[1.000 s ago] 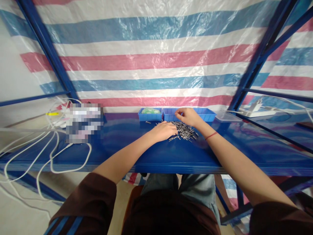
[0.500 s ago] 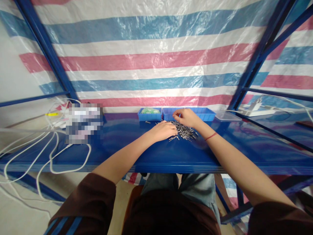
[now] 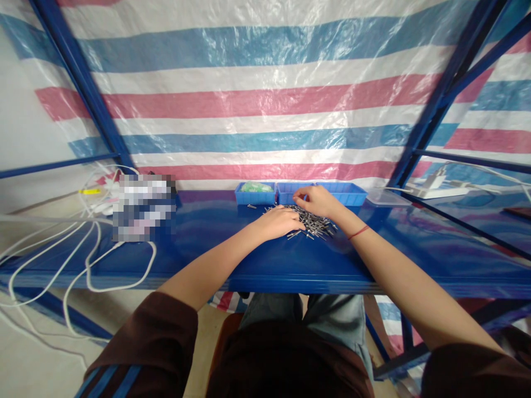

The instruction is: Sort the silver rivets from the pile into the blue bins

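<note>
A pile of small metal rivet-like pieces (image 3: 316, 225) lies on the blue table (image 3: 199, 232). My left hand (image 3: 281, 222) rests palm down on the pile's left side, its fingers over the pieces; whether it grips one is hidden. Above the pile's back edge is my right hand (image 3: 313, 200), fingers curled and pinched together in front of the blue bins; what they hold is too small to make out. One loose piece (image 3: 251, 206) lies near the left bin.
Behind the pile stand a blue bin with green-white contents (image 3: 255, 193), a middle bin (image 3: 286, 193) and a right bin (image 3: 346, 193). A clear lid (image 3: 388, 197) and a power strip (image 3: 440, 188) are right. White cables (image 3: 120, 287) and a blurred item (image 3: 143, 207) are left.
My left hand has shifted slightly right over the pile, its fingertips reaching a little farther across. My right hand keeps nearly the same place and shape.
</note>
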`<act>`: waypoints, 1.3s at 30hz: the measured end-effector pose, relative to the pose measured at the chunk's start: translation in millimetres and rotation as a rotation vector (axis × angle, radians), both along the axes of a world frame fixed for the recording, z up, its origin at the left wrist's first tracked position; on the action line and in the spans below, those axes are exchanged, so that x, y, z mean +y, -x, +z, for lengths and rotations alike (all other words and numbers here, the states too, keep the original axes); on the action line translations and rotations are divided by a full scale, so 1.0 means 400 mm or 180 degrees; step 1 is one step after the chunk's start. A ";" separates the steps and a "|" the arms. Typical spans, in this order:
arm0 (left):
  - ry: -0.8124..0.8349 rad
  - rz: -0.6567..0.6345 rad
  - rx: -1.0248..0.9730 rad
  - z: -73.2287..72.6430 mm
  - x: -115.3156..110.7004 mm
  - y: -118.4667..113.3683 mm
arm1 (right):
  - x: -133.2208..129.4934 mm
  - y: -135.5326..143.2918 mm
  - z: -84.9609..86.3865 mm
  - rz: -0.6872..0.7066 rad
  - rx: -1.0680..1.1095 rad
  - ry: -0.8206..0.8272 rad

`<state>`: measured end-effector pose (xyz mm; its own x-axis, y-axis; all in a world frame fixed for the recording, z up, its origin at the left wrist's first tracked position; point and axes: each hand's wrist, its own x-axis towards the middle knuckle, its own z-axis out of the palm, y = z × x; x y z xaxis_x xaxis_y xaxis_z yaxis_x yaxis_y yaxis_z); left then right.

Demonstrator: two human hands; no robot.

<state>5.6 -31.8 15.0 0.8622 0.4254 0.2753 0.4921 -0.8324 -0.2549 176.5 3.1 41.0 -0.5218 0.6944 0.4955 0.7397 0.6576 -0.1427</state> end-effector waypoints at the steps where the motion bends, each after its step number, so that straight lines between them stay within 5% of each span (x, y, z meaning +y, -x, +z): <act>1: 0.0019 0.0008 0.0003 -0.001 0.000 0.000 | -0.001 0.001 0.000 -0.0007 -0.0004 0.0005; 7: 0.0047 0.0017 -0.0254 -0.007 -0.001 0.000 | -0.002 0.000 0.003 -0.0004 0.0010 -0.0018; 12: 0.0498 0.0356 -0.1638 -0.008 0.015 0.013 | 0.005 -0.008 -0.001 -0.0031 0.0295 0.0242; 16: 0.1129 0.0551 -0.2807 -0.013 0.042 0.028 | 0.003 0.004 -0.013 0.0553 0.0974 0.1043; 25: 0.2089 0.0237 -0.3765 -0.027 0.081 0.031 | -0.012 0.051 -0.026 0.0796 0.2046 0.1296; 34: 0.2493 -0.0046 -0.3599 -0.032 0.085 0.034 | -0.029 0.053 -0.024 0.0634 0.1424 0.0261; 39: 0.1982 0.0323 -0.3507 -0.028 0.081 0.043 | -0.044 0.056 -0.016 0.0662 0.1134 -0.0148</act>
